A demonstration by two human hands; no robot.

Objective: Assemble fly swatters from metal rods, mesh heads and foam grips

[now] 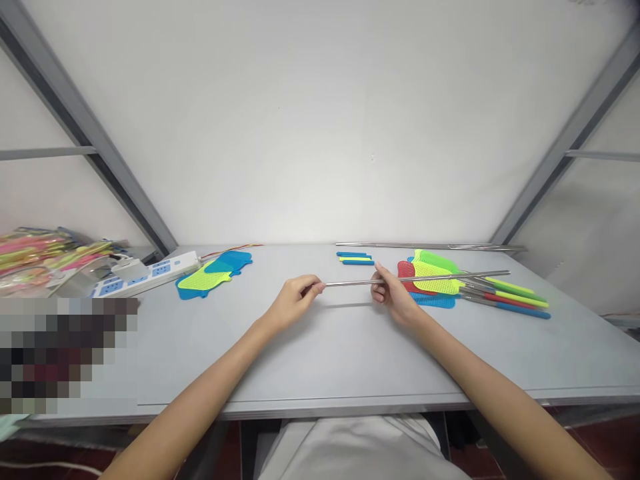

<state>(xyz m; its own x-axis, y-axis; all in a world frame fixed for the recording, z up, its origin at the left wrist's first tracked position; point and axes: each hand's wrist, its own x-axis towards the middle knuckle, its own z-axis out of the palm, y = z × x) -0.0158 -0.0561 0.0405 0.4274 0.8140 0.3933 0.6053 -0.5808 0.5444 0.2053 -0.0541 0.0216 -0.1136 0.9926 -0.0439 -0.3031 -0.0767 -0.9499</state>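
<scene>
While the left hand [294,301] pinches one end of a thin metal rod [349,284] between thumb and fingers, the right hand [396,298] grasps the same rod farther along, its thumb raised. The rod lies nearly level above the worktop [320,360], its far end reaching out to the right and passing in front of a pile of fly swatters [434,286]. These have green, yellow, red and blue mesh heads, with their coloured handles pointing right. Behind the hands sit three short grips [356,259], two blue and one yellow, side by side. More metal rods [410,245] lie along the wall [320,133] at the back. Well to the left, loose blue and yellow swatter heads [213,279] overlap beside a white power strip [173,267].
</scene>
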